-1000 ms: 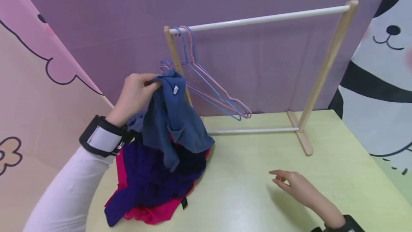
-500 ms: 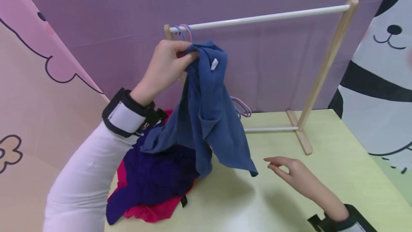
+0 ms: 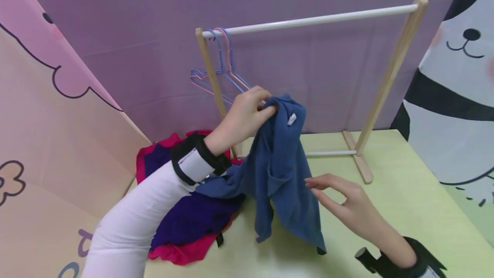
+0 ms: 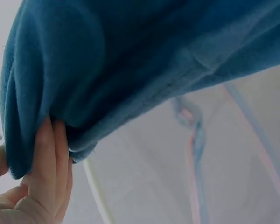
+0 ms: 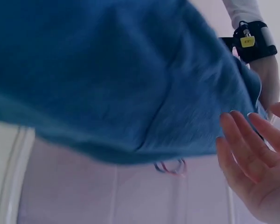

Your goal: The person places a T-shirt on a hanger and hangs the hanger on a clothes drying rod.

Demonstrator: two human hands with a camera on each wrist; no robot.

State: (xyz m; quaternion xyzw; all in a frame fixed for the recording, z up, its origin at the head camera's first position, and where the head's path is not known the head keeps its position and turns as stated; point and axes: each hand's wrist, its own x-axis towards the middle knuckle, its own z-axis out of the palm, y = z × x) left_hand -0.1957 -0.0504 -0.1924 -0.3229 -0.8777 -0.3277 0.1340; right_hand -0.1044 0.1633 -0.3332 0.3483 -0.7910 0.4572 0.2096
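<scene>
My left hand (image 3: 251, 110) pinches the upper edge of a blue shirt (image 3: 285, 166), close to a small white label. The cloth hangs down in folds, and its lower left part trails over the clothes pile. In the left wrist view, the fingers and thumb of the left hand (image 4: 42, 182) have the blue cloth (image 4: 121, 56) between them. My right hand (image 3: 343, 203) is at the shirt's right edge, thumb and fingers apart with nothing between them. The right wrist view shows its palm and spread fingers (image 5: 242, 149) beside the cloth.
A rack with a white bar (image 3: 320, 20) and wooden posts stands at the back of the pale yellow table (image 3: 401, 209). Blue and pink hangers (image 3: 227, 61) hang at its left end. Purple (image 3: 193, 222) and red clothes (image 3: 181, 252) lie in a pile at left.
My left hand has lifted the blue shirt from over the pile, carried it right, then lowered it before me. My right hand has shifted slightly up and left, and its fingers have spread.
</scene>
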